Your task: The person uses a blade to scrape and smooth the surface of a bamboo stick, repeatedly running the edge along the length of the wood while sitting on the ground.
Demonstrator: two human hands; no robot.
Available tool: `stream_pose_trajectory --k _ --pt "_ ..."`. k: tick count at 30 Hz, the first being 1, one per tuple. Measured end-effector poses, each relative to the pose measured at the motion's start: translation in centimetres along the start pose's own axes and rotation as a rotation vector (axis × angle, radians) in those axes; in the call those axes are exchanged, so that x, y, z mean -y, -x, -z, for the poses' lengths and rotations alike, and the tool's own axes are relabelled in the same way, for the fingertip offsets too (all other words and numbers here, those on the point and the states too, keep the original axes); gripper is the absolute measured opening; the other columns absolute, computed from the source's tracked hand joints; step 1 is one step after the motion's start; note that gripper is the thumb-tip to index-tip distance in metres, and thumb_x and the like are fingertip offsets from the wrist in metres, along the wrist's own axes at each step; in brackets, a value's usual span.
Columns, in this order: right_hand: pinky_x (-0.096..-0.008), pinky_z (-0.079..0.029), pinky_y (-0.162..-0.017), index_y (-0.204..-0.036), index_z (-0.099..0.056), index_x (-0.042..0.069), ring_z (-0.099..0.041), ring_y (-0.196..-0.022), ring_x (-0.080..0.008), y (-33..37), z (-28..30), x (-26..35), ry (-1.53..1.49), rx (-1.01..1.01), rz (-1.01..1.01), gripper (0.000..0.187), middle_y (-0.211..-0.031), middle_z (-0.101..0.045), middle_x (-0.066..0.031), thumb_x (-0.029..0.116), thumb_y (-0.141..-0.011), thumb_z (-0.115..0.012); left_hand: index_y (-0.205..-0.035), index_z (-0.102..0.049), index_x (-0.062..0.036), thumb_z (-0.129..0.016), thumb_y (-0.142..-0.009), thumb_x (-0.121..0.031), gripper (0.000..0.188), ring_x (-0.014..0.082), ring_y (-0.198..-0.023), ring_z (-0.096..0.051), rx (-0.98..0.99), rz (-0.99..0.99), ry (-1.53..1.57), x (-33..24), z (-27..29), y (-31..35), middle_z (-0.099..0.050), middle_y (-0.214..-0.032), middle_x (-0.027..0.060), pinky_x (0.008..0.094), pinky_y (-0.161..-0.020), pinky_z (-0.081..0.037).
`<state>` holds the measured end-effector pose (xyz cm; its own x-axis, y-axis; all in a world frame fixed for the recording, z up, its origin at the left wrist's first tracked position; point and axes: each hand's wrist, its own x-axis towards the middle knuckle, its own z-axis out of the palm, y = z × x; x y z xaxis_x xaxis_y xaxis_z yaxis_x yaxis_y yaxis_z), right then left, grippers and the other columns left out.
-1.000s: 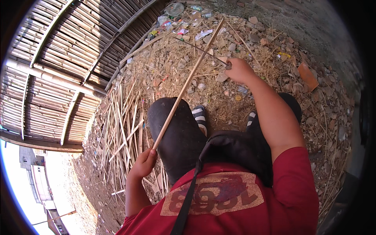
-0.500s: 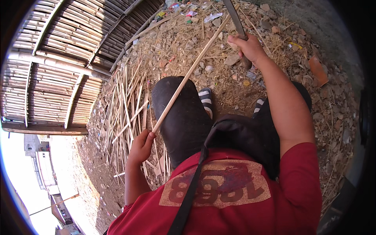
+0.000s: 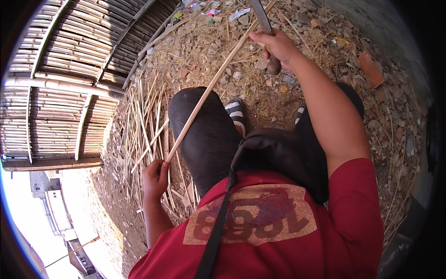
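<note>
A long, pale bamboo strip (image 3: 204, 95) slants across my dark-trousered left thigh, rising to the far right. Its near end is pinched between the thumb and fingers of my left hand (image 3: 154, 180). My right hand (image 3: 282, 49) is wrapped around the dark handle of a large knife (image 3: 261, 16), thumb pointing left. The blade points away from me and crosses the strip near its far end; its tip runs out of view at the top. Whether the edge bites into the strip, I cannot tell. The right thumb tip lies close beside the strip.
Many loose bamboo strips (image 3: 139, 121) are heaped left of my leg. A bamboo slat wall (image 3: 60, 60) stands at the left. Stones, straw and litter cover the ground around my striped sandals (image 3: 235, 111). A reddish-brown flat piece (image 3: 370, 69) lies right, near a grey wall (image 3: 395, 42).
My right hand has shifted slightly left with the knife, nearer the strip. The left hand has come a little closer to my body with the strip's near end. The whole view has shifted slightly.
</note>
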<state>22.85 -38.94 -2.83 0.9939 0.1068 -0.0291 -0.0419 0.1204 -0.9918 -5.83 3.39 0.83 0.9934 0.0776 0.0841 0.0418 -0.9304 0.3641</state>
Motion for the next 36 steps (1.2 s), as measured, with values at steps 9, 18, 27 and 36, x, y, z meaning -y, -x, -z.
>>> stream_pose_trajectory --k 9,18,27,36 --pt "-0.0282 -0.045 -0.057 -0.103 -0.07 0.012 -0.053 -0.053 -0.009 0.3 -0.1 0.4 -0.028 0.034 0.022 0.032 -0.069 -0.057 0.0022 0.038 -0.088 -0.078 -0.102 -0.063 -0.0025 -0.076 -0.085 -0.019 0.028 0.0281 -0.086 -0.064 -0.049 -0.107 0.011 -2.4 -0.7 -1.7 -0.064 -0.095 0.0121 0.0393 -0.073 -0.05" --pt "-0.0285 -0.046 -0.058 -0.102 -0.07 0.01 -0.053 -0.055 -0.0084 0.4 -0.1 1.2 -0.046 0.043 0.053 0.031 -0.072 -0.057 0.0023 0.037 -0.088 -0.077 -0.104 -0.061 -0.0024 -0.071 -0.092 -0.037 0.038 0.0365 -0.083 -0.066 -0.04 -0.013 -0.059 -5.2 -2.9 -3.9 -0.066 -0.095 0.0156 0.0464 -0.071 -0.051" --pt "-0.027 -0.046 -0.057 -0.102 -0.07 0.008 -0.054 -0.056 -0.009 1.3 -0.7 2.4 -0.041 0.126 0.078 0.031 -0.075 -0.058 0.0014 0.036 -0.09 -0.077 -0.086 -0.057 -0.002 -0.064 -0.097 -0.038 0.038 0.0385 -0.067 -0.061 0.023 0.081 -0.059 -5.7 -3.3 -3.4 -0.061 -0.072 0.0171 0.0477 -0.062 -0.045" --pt "-0.0286 -0.043 -0.052 -0.096 -0.071 0.008 -0.055 -0.054 -0.0109 1.7 -1.0 2.7 -0.044 0.24 0.095 0.027 -0.075 -0.062 -0.0008 0.032 -0.087 -0.079 -0.088 -0.057 -0.002 -0.065 -0.096 -0.04 0.04 0.0419 -0.075 -0.063 0.047 0.123 0.008 -4.7 -3.7 -2.3 -0.064 -0.077 0.0211 0.0505 -0.066 -0.046"
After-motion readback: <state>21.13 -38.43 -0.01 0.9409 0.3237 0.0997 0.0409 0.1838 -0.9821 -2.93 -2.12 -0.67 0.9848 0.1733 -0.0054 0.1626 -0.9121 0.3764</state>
